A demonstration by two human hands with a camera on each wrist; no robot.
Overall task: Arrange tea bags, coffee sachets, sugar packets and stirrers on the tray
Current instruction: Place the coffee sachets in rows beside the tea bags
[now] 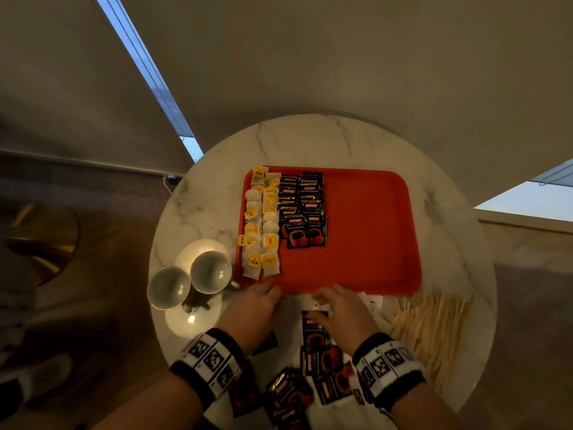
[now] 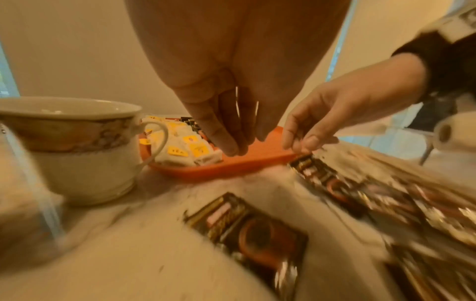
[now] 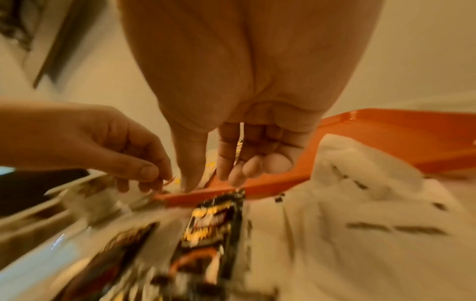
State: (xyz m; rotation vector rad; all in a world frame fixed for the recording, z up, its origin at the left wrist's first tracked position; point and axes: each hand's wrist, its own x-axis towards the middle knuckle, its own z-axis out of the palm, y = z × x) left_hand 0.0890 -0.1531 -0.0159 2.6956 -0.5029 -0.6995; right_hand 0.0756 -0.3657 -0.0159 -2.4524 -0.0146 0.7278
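An orange tray (image 1: 372, 231) lies on a round marble table. Tea bags (image 1: 262, 221) with yellow tags fill two columns at its left, and black coffee sachets (image 1: 302, 212) form two columns beside them. Both hands are at the tray's near rim. My left hand (image 1: 269, 291) hangs with fingers together and holds nothing (image 2: 237, 146). My right hand (image 1: 322, 305) pinches the top edge of a loose coffee sachet (image 1: 314, 330) on the table; the wrist views show thumb and forefinger (image 2: 300, 146) meeting at that sachet (image 3: 213, 224).
More loose coffee sachets (image 1: 322, 373) are scattered at the table's near edge. White sugar packets (image 1: 373, 302) lie beside the right hand, wooden stirrers (image 1: 434, 324) farther right. Two cups (image 1: 210, 271) (image 1: 169, 287) stand on saucers left of the tray.
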